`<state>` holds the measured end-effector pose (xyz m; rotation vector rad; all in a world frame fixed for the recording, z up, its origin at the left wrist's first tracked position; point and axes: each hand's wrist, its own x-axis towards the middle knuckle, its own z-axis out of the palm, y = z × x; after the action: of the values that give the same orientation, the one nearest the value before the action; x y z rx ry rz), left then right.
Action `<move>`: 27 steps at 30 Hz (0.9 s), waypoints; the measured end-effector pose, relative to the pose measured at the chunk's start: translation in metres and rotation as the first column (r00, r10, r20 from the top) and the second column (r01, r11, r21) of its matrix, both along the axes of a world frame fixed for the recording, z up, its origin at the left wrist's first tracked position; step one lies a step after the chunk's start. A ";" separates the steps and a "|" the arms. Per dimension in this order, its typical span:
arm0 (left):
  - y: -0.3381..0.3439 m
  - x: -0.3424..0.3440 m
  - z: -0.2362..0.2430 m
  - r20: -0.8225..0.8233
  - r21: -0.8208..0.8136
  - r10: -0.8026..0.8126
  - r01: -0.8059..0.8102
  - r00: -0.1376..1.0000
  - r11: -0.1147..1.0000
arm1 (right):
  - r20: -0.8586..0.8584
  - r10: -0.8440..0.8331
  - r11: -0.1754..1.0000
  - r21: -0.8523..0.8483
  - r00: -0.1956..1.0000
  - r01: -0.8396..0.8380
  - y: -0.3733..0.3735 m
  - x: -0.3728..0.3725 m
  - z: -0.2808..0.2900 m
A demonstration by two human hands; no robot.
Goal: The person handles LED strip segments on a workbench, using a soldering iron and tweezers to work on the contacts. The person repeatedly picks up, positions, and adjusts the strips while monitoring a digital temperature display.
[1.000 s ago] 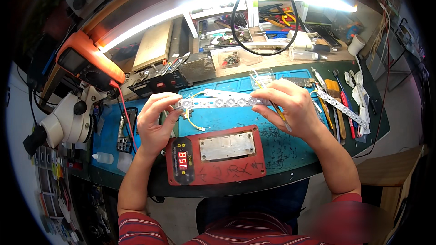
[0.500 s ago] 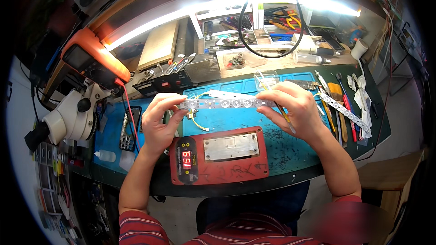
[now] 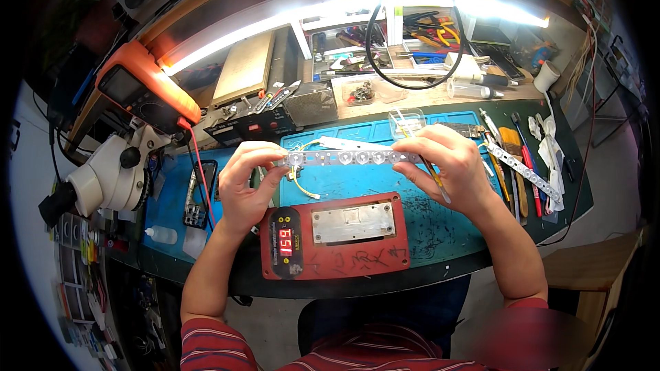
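Note:
Stretched between my two hands is an LED strip [image 3: 354, 157], a narrow pale bar with round clear lenses along it. My left hand [image 3: 246, 182] pinches its left end between thumb and fingers. At the other end my right hand [image 3: 447, 161] grips it, and a thin pair of tweezers or similar slim tool [image 3: 436, 177] also sits in that hand. Yellow and white wires with a small connector [image 3: 313, 196] lie by the strip's left end. Just below the strip rests a red heating plate [image 3: 337, 261] with a lit red display and a metal block [image 3: 353, 222].
A second LED strip [image 3: 524, 169] lies at the right beside brushes [image 3: 510, 141] and white tissue [image 3: 548, 141]. On the left stand an orange multimeter [image 3: 148, 89], a white microscope [image 3: 96, 182] and a small bottle [image 3: 160, 235]. A black cable loop [image 3: 371, 55] hangs at the back.
Hardly anything differs. The whole view has shifted slightly; both hands still hold the strip in the same place above the heating plate.

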<state>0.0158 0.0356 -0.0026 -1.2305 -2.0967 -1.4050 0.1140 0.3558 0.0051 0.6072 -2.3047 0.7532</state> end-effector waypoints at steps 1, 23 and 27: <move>0.000 0.000 0.000 -0.004 -0.004 0.000 0.000 1.000 1.000 | 0.001 0.001 1.000 -0.001 1.000 -0.001 0.000 0.000 0.000; -0.001 0.000 -0.003 0.051 0.017 -0.005 0.004 0.999 1.000 | 0.015 0.010 1.000 0.003 1.000 -0.010 0.000 0.000 -0.001; -0.002 0.002 -0.005 0.116 0.027 0.006 -0.009 0.993 1.000 | 0.019 0.010 1.000 0.004 1.000 -0.011 0.001 0.000 -0.001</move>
<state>0.0180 0.0336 -0.0079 -1.1555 -2.1479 -1.5307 0.1142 0.3565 0.0040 0.6168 -2.3219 0.7627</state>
